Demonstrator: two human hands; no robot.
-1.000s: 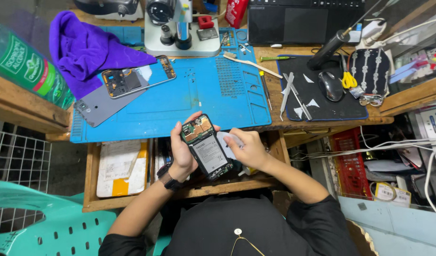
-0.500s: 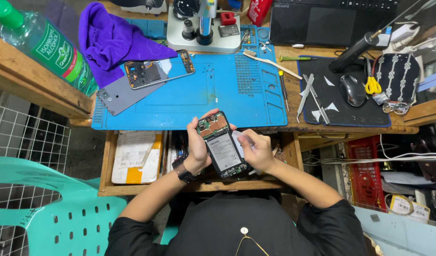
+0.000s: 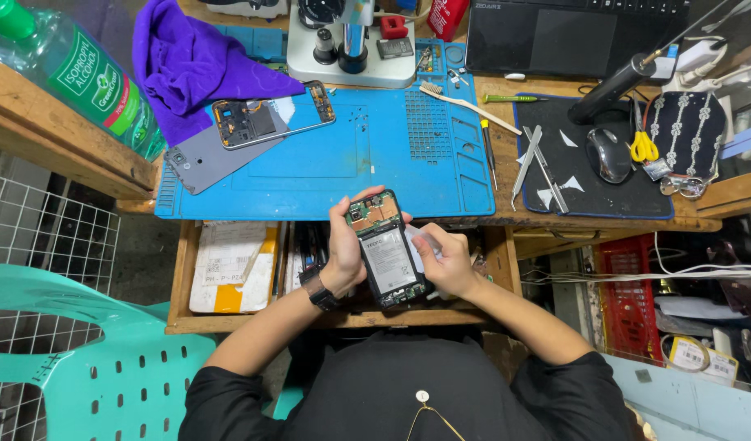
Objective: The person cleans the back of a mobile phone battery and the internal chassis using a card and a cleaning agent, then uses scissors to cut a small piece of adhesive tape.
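My left hand (image 3: pixel 343 249) holds a firm grip on the opened phone (image 3: pixel 388 249), above the open drawer (image 3: pixel 228 265). My right hand (image 3: pixel 445 261) pinches its edge; best to steady it and pry gently.

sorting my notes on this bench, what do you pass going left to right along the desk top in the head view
green-capped bottle → purple cloth → grey back cover → opened phone on the blue mat → microscope base → toothbrush → tweezers → computer mouse → yellow-handled scissors
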